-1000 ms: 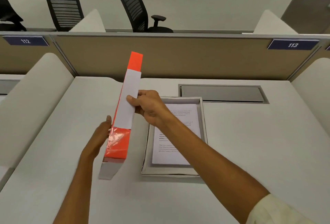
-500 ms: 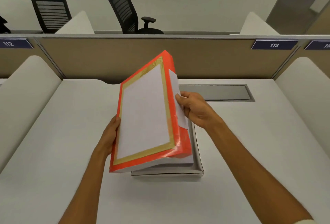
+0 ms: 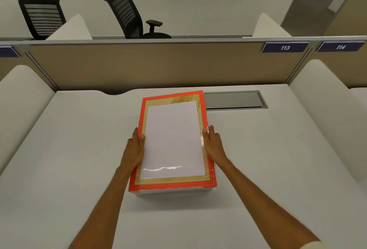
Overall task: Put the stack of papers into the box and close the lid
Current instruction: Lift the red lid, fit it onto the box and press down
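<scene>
1. While the head view looks down on a white bench [image 3: 79,149], an orange lid [image 3: 172,141] with a gold border and a white centre panel lies flat over the box [image 3: 172,193], of which only a grey strip shows under the lid's near edge.
2. The stack of papers is hidden under the lid, so its place cannot be seen.
3. The left hand [image 3: 135,147] lies along the lid's left edge, fingers extended against the side and the thumb resting on the top face; it presses rather than closes around anything.
4. The right hand [image 3: 213,142] mirrors it on the right edge, fingers extended along the side and the thumb on the top, likewise flat and not wrapped around the lid.
5. Just beyond the lid's far right corner a grey cable hatch [image 3: 234,99] is set into the bench.
6. A tan partition [image 3: 158,66] stands behind the bench and carries blue plates numbered 113 [image 3: 285,47] and 114 [image 3: 340,47].
7. Two black mesh office chairs [image 3: 127,14] stand beyond the partition.
</scene>
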Motion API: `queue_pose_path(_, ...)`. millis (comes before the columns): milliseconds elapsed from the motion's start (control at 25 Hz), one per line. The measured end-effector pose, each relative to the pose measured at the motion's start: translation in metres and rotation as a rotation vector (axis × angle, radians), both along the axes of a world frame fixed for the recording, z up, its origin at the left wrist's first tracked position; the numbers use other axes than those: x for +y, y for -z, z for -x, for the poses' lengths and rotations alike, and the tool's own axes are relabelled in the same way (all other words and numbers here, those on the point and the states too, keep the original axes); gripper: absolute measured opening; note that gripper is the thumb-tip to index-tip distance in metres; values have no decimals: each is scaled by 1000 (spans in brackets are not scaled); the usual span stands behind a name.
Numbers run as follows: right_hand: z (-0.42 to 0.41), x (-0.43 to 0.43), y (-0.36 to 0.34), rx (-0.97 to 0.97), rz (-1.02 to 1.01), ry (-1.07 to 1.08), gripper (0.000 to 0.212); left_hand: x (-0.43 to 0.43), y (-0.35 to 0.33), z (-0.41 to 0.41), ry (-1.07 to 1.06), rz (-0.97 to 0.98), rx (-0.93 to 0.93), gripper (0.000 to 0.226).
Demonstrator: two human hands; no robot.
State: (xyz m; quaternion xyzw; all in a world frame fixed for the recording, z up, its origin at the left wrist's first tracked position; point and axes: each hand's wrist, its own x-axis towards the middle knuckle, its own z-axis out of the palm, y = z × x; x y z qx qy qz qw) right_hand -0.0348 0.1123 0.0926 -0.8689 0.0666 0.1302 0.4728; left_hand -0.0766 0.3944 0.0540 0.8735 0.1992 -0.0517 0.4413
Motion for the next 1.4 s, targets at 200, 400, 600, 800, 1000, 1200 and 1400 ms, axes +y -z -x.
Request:
queue_pose_path(200,-4,-3,33,31,45,-8,64,-12,8,1,-26,-181,39,67)
queue_pose_path(400,-14,-3,50,40,63,-27,60,-12,17,-5,-42,-229,49,64)
queue_pose_path(600,-17,-2,65,46,81,-26,61,-12,20,-9,-49,-259,37,64)
queue_pose_path(800,-19,-2,71,65,60,-31,61,-9,35,-9,-47,-244,55,67)
queue_pose_path(1000,-20,-3,79,-46,279,-72,66,-12,36,-14,-54,-380,52,66)
queue_pose_path(1200,-21,15,75,-413,518,-235,83,-25,33,-28,97,-698,-263,70)
queue_pose_path(1400,-30,27,93,-401,618,-345,87,-31,51,-42,266,-749,-226,78)
